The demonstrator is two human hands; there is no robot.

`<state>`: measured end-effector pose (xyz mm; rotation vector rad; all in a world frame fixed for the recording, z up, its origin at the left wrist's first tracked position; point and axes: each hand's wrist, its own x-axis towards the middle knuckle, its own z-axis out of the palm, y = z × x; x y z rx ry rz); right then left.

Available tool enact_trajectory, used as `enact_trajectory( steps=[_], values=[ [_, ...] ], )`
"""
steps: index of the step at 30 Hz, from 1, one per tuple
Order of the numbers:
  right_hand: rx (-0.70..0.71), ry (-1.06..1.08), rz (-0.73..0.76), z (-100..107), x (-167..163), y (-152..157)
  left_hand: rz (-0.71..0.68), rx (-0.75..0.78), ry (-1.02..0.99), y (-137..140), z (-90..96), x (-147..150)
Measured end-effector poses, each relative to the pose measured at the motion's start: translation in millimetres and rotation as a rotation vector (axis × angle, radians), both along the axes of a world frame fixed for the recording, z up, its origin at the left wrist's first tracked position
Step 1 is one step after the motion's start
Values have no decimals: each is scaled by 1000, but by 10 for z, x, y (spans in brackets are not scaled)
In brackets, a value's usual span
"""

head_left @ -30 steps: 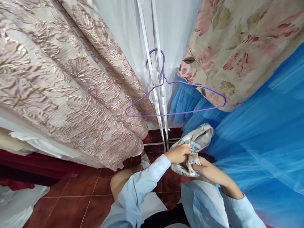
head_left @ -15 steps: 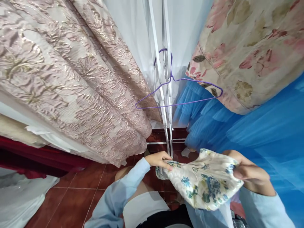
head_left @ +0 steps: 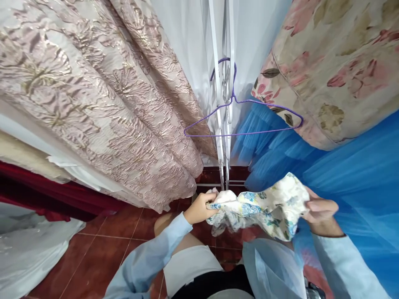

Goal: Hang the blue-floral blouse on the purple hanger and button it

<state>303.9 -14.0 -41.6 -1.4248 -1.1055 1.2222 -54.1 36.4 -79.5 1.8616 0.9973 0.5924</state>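
Observation:
A cream garment with blue and green flowers (head_left: 255,203) is stretched between my two hands above my lap. My left hand (head_left: 202,207) pinches its left end, where the cloth is bunched up. At the other end, my right hand (head_left: 321,207) grips the wider part, its fingers partly behind the fabric. The exact cut of the garment is not clear because of the folds. Beyond it, a purple wire hanger (head_left: 243,133) hangs with nothing on it from white metal bars (head_left: 215,45).
Pink embossed floral cloth (head_left: 118,108) hangs at the left, above dark red cloth (head_left: 62,197). On the right hang a pink floral fabric (head_left: 352,79) and blue tulle (head_left: 352,178). White cloth (head_left: 177,33) is behind the bars. Red tiles (head_left: 102,253) cover the floor.
The garment has risen and been pulled into a narrower, more level strip, its underside folding. Both hands have shifted slightly, the left closing further around its end. The view has turned a little left.

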Motion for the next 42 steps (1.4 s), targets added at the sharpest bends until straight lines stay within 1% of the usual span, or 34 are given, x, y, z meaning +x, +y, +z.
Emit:
enact_trajectory(
  steps=[2, 3, 5, 7, 9, 11, 13, 15, 16, 18, 19, 21, 22, 23, 25, 27, 30, 32, 33, 34, 35, 36, 38, 40, 41, 42],
  values=[
    [-175, 221, 223, -66, -112, 67, 116, -10, -127, -49, 155, 63],
    [-219, 299, 342, -102, -185, 93, 169, -14, -187, -67, 219, 100],
    [-226, 339, 565, -184, -364, 117, 257, -19, -297, -92, 315, 175],
    [-233, 295, 742, -278, -579, 100, 302, -29, -373, -109, 376, 235],
    [-210, 233, 845, -380, -814, 46, 327, -28, -400, -129, 421, 269],
    [-166, 193, 893, -471, -1042, -19, 349, -19, -394, -155, 471, 269],
    [-148, 155, 884, -524, -1223, -60, 358, -9, -375, -183, 539, 233],
    [-139, 81, 810, -512, -1316, -52, 343, 4, -343, -197, 622, 160],
    [-114, 31, 748, -476, -1321, -30, 327, 19, -310, -194, 663, 110],
    [-15, -35, 591, -339, -1253, 34, 286, 75, -190, -162, 725, -18],
    [37, -33, 512, -242, -1188, 66, 259, 107, -109, -131, 740, -94],
    [102, 37, 401, -8, -1032, 110, 184, 162, 56, -31, 739, -267],
    [107, 84, 383, 117, -955, 119, 137, 170, 115, 38, 725, -361],
    [99, 122, 395, 239, -887, 122, 90, 160, 146, 120, 708, -456],
    [76, 138, 473, 455, -791, 121, 19, 109, 150, 320, 683, -647],
    [85, 76, 548, 606, -753, 124, 22, 68, 108, 558, 695, -820],
    [110, -18, 582, 696, -772, 147, 43, -21, -44, 940, 807, -1012],
    [112, -25, 585, 694, -817, 161, 33, -107, -153, 1184, 930, -1084],
    [112, -14, 593, 687, -847, 166, 50, -120, -178, 1301, 998, -1104],
    [114, 4, 604, 680, -882, 171, 87, -93, -178, 1416, 1065, -1115],
    [120, 26, 615, 675, -924, 175, 136, -22, -159, 1531, 1129, -1117],
    [130, 48, 626, 672, -970, 181, 188, 80, -130, 1645, 1188, -1114],
    [151, 81, 642, 675, -1069, 201, 295, 331, -90, 1873, 1278, -1089],
    [175, 91, 640, 684, -1160, 233, 424, 554, -93, 2080, 1323, -1042],
    [189, 90, 635, 689, -1194, 253, 495, 626, -108, 2166, 1331, -1008],
    [206, 86, 625, 695, -1217, 274, 559, 666, -129, 2236, 1330, -965]
  ],
)
